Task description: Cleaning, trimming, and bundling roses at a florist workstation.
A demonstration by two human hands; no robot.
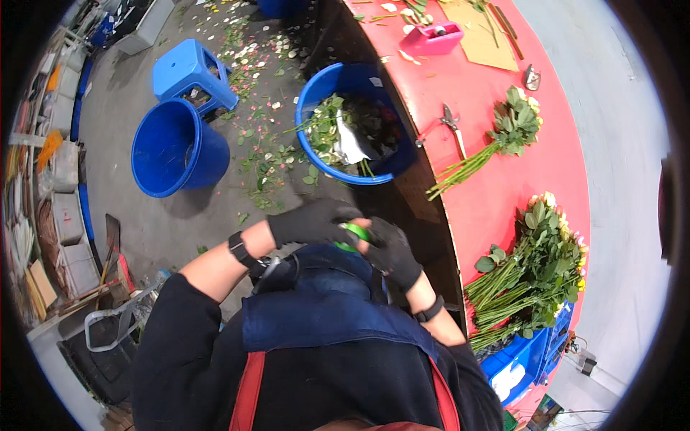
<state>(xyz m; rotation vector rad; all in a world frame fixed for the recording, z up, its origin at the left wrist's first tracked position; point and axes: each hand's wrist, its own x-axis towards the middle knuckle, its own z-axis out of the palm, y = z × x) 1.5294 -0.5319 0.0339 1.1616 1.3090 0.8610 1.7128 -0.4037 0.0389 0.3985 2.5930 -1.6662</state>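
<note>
In front of my apron [334, 323], a small bright green roll [353, 237], perhaps tape, sits between my two hands. My left hand [315, 223], in a black glove with bare fingertips, grips it from the left. From the right, my right hand [394, 254], gloved the same way, has its fingers closed on it too. Motion blurs the fingertips, and the hands cover part of the roll. Beyond the hands stands a blue bin [310, 141] holding leaves, cut stems and a white sheet.
On the red-topped table [485, 215] lie a small rose bunch [509, 129], a larger pile of roses [531, 269], pruning shears [450, 121] and a pink container [431, 39]. A second blue bin [215, 153] and a blue stool [180, 67] stand left, among petals scattered on the floor.
</note>
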